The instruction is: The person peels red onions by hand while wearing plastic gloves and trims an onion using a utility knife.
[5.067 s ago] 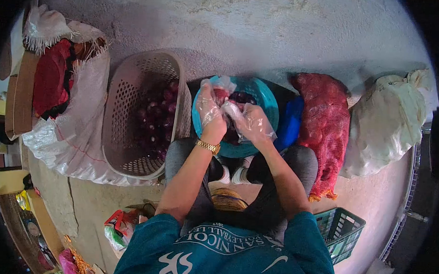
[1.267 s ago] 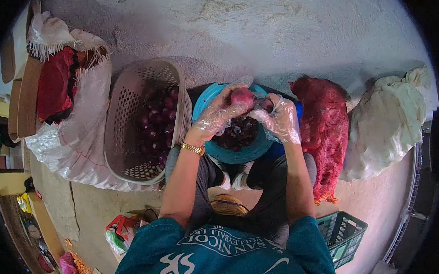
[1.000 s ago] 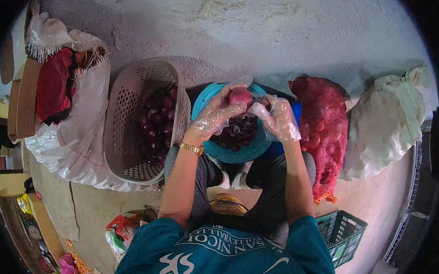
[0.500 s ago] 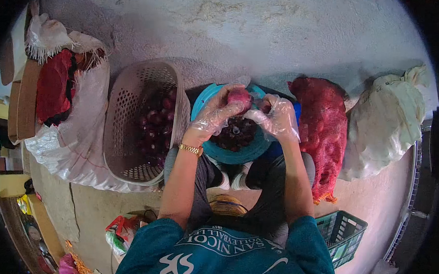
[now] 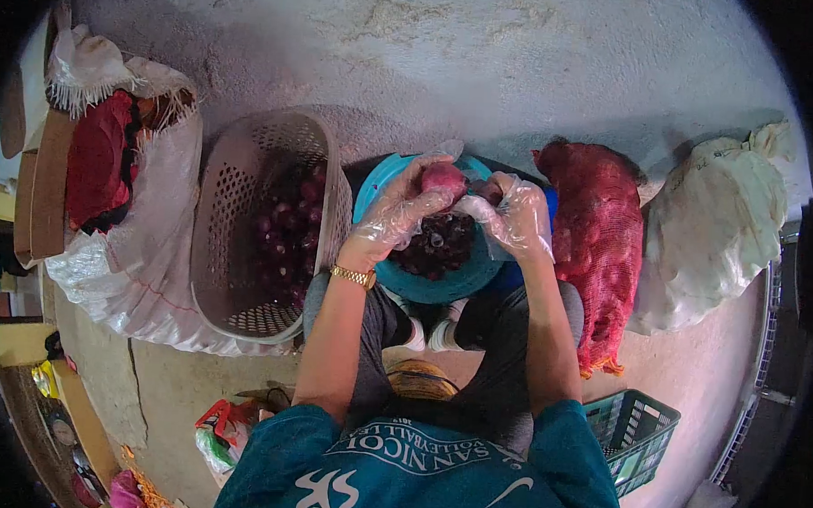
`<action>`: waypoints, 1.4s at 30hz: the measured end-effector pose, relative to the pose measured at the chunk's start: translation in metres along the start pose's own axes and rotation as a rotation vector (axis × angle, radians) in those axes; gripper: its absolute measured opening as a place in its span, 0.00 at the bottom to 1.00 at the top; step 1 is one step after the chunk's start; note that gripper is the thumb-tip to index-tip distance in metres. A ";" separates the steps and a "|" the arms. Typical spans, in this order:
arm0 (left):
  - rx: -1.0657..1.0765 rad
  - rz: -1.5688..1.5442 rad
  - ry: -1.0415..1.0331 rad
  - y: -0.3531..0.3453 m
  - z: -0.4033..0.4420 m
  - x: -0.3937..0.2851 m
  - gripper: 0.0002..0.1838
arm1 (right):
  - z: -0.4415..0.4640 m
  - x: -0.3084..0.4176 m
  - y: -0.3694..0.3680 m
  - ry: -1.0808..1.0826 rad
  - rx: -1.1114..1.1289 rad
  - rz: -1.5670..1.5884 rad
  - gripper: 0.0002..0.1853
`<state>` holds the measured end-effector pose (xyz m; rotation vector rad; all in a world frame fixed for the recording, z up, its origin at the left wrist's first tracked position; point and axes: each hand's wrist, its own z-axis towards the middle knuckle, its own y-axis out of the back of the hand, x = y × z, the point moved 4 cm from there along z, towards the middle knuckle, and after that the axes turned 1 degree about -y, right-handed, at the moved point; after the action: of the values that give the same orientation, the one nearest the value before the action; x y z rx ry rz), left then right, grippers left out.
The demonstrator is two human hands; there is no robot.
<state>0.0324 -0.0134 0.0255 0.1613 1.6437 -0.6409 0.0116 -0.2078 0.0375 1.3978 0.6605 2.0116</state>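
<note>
Above a turquoise basin (image 5: 392,276), my left hand (image 5: 397,209), in a clear plastic glove, is closed around a red onion (image 5: 443,180). My right hand (image 5: 518,213), gloved the same way, is at the onion's right side with its thumb and fingers pinched together. A dark reddish piece that looks like onion skin (image 5: 490,193) shows between those fingers. Dark loose onion skins (image 5: 435,250) lie in the basin below both hands. The basin stands between my knees.
Left of the basin, a pale perforated basket (image 5: 212,238) holds several red onions (image 5: 291,228), with a white woven sack (image 5: 146,272) beyond it. To the right stand a red mesh sack (image 5: 599,243) and a whitish sack (image 5: 716,233). A green crate (image 5: 637,441) sits behind on the right.
The right thumb and fingers have shifted very slightly beside the onion. The left hand keeps its hold, with the onion turned a little.
</note>
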 end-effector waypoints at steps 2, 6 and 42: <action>-0.003 -0.011 -0.008 0.000 -0.001 0.001 0.31 | 0.000 0.003 0.001 0.005 0.003 -0.024 0.29; 0.009 -0.003 -0.008 -0.001 -0.001 0.000 0.32 | 0.000 0.005 0.002 0.018 -0.025 -0.021 0.30; 0.048 0.033 -0.016 -0.004 -0.003 -0.009 0.33 | -0.001 0.003 -0.005 -0.027 0.182 0.196 0.24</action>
<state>0.0299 -0.0135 0.0359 0.2172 1.6081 -0.6558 0.0112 -0.2026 0.0358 1.6487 0.7350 2.1221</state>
